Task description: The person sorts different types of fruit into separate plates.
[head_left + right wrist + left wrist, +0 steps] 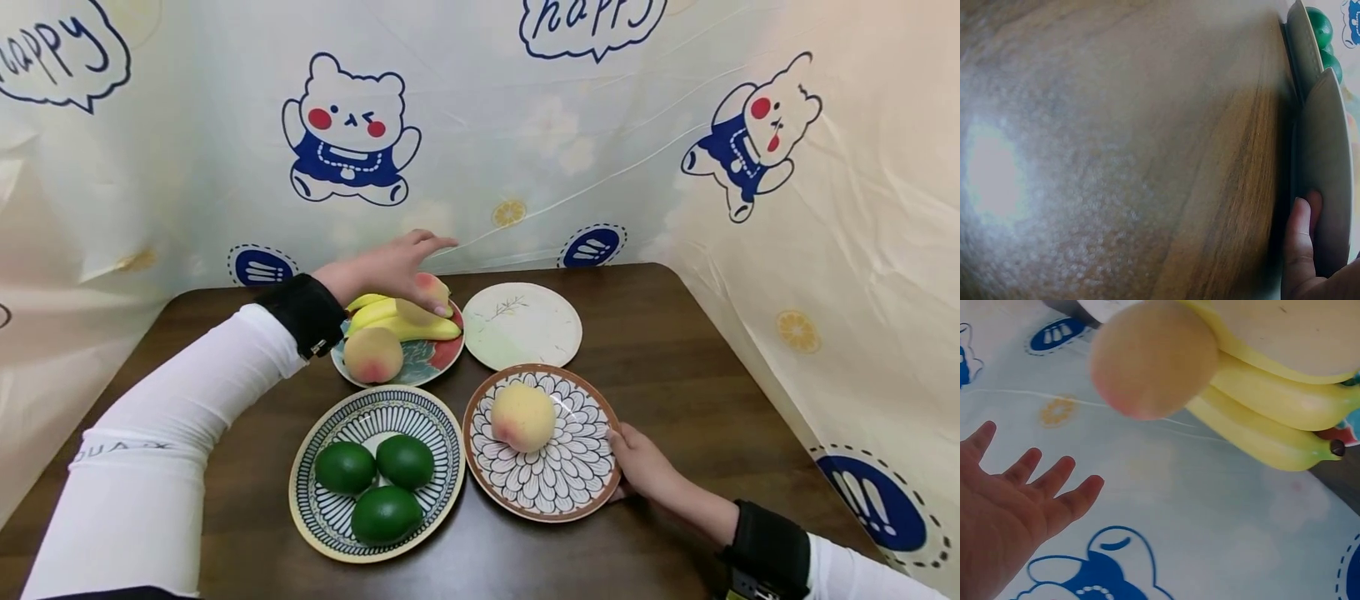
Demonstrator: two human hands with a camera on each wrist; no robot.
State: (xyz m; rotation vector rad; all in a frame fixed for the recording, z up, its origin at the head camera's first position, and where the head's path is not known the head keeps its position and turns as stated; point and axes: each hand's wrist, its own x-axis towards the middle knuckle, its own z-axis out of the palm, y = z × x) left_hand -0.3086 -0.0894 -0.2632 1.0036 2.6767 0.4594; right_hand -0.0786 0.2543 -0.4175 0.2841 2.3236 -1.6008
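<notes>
My left hand [390,267] reaches over the back-left plate [448,360], fingers spread beside a peach [432,287]. In the left wrist view a gap shows between those fingers [1063,481] and the peach [1154,359]. The peach lies against yellow bananas [397,321], with another peach [372,356] in front. My right hand [645,467] grips the right edge of a brown-rimmed plate with a petal pattern [570,483]; one peach [523,417] sits on it. The right wrist view shows the plate's underside [1325,162], with fingers beneath its edge.
A patterned plate [307,529] at front left holds three green oval fruits [386,515]; its rim meets the brown-rimmed plate. A pale plate [525,325] with a twig print stands at the back. Printed cloth [480,125] hangs behind the brown table [712,400].
</notes>
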